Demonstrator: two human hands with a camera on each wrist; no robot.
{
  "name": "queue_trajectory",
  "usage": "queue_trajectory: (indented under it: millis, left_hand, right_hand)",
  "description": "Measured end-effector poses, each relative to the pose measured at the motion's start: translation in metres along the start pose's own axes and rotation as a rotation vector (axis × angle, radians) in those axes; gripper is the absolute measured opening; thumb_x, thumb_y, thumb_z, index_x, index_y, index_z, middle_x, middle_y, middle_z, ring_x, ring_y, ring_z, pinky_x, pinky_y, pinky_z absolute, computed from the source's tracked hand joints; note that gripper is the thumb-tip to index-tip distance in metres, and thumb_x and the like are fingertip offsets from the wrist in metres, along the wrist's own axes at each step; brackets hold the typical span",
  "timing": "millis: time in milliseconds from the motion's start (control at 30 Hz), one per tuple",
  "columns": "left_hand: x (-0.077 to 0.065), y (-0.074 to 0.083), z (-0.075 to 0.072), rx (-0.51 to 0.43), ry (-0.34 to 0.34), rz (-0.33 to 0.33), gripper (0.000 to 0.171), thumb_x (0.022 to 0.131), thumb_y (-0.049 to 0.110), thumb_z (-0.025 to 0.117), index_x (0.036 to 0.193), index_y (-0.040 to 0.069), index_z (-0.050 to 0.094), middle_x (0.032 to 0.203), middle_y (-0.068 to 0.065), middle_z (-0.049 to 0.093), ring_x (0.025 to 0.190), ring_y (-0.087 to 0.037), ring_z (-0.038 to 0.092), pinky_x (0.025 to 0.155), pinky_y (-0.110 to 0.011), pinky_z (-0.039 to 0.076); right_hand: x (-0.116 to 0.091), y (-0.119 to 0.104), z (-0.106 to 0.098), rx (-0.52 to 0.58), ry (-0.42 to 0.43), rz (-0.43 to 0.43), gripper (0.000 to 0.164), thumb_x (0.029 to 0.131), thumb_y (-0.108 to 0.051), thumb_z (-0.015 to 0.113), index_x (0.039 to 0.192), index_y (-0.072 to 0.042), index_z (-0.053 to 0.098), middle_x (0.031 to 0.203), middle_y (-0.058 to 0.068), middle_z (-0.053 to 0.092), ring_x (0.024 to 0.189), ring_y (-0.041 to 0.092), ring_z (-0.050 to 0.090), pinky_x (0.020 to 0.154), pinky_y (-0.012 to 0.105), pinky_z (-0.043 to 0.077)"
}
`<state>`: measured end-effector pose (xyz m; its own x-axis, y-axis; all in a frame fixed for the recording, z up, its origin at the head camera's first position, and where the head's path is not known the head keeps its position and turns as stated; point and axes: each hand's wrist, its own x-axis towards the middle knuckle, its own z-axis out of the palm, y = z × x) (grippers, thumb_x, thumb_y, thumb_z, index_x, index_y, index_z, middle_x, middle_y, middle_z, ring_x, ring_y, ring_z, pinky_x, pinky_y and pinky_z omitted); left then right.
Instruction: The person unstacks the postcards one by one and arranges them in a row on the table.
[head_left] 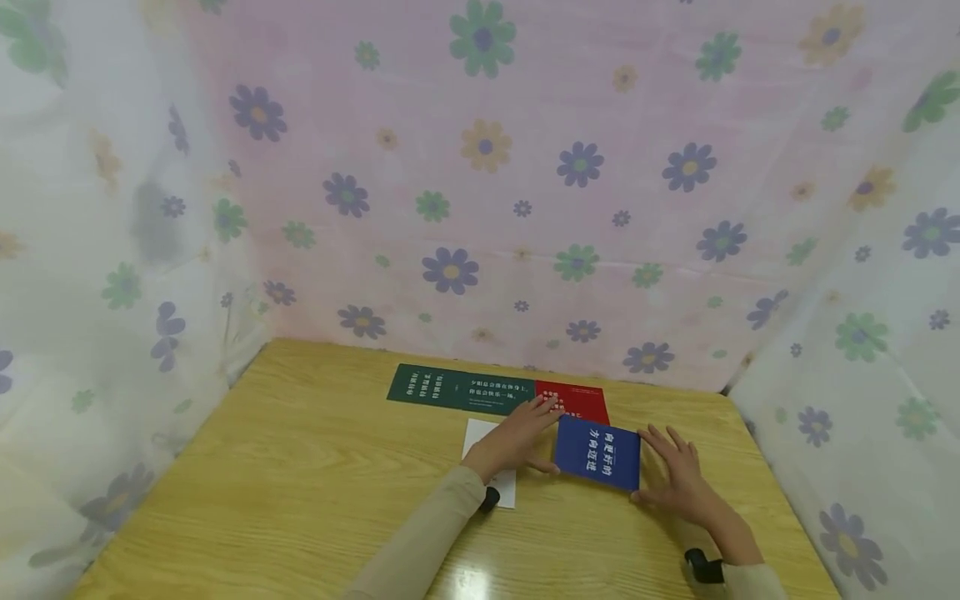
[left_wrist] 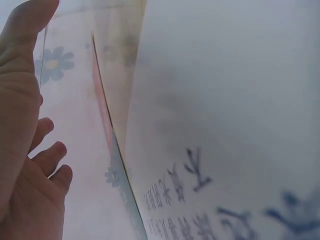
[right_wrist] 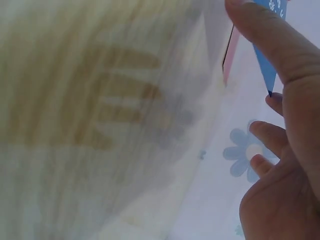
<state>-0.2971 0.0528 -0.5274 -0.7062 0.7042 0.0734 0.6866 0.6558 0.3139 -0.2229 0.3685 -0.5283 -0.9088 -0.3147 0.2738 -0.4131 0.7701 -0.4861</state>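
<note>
The right hand (head_left: 678,477) has thumb and forefinger spread, pinching the blue card (head_left: 597,452) by its right end; the left hand (head_left: 516,437) seems to bridge the other end likewise. The card lies between both — equally near, longer side seemingly hand to hand — with the red card (head_left: 592,403) just beyond.

Right-wrist view crops blue card (right_wrist: 268,72); white card (head_left: 506,492) part-hidden.

Above the counter (head_left: 225,467) at six o'clock, the head camera faces twelve, tilted down. Close wrist views, left hand (left_wrist: 30,150) at nine, right hand (right_wrist: 295,150) at three, face the flowered curtain (head_left: 517,175) all views share.
</note>
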Motion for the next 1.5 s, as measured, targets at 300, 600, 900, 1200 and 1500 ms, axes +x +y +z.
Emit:
queue_trajectory:
  millis: [300,600,900,1200,1500]
  left_hand:
    - [0.025,0.0,0.007,-0.004,0.004,-0.044,0.098,0.082,0.057,0.079,0.159,0.015,0.036,0.168,-0.006,0.026,0.158,-0.028,0.016,0.129,-0.046,0.015]
    - [0.05,0.009,0.013,-0.001,0.018,-0.084,0.098,0.084,0.059,0.075,0.16,0.014,0.034,0.17,-0.005,0.022,0.158,-0.029,0.013,0.129,-0.047,0.011]
    - [0.067,0.016,0.025,-0.009,-0.021,-0.133,0.096,0.085,0.061,0.074,0.16,0.016,0.035,0.168,-0.005,0.025,0.158,-0.026,0.015,0.129,-0.046,0.014]
    - [0.089,0.017,0.021,-0.07,-0.035,-0.159,0.095,0.085,0.058,0.076,0.16,0.016,0.035,0.169,-0.005,0.025,0.157,-0.028,0.017,0.129,-0.048,0.014]
    - [0.113,0.024,0.024,-0.014,-0.057,-0.129,0.095,0.085,0.06,0.074,0.16,0.015,0.034,0.167,-0.005,0.029,0.156,-0.028,0.023,0.128,-0.046,0.021]
  right_hand:
    - [0.019,0.023,-0.012,-0.022,-0.121,0.076,0.096,0.068,-0.019,0.094,0.147,0.004,0.045,0.155,0.039,0.031,0.143,0.064,0.012,0.109,0.083,0.001]
    - [0.035,0.043,-0.028,-0.064,-0.215,0.115,0.095,0.072,-0.018,0.092,0.15,0.004,0.041,0.157,0.038,0.025,0.144,0.063,0.008,0.111,0.08,-0.003]
    - [0.043,0.055,-0.041,-0.047,-0.275,0.15,0.096,0.072,-0.015,0.092,0.15,0.004,0.04,0.156,0.041,0.022,0.143,0.065,0.005,0.112,0.08,-0.005]
    - [0.057,0.067,-0.051,-0.099,-0.31,0.19,0.096,0.073,-0.015,0.091,0.151,0.004,0.038,0.155,0.043,0.022,0.141,0.067,0.007,0.111,0.081,0.001]
    - [0.057,0.084,-0.063,-0.097,-0.341,0.215,0.097,0.075,-0.017,0.09,0.153,0.002,0.035,0.155,0.044,0.019,0.14,0.069,0.005,0.109,0.083,-0.001]
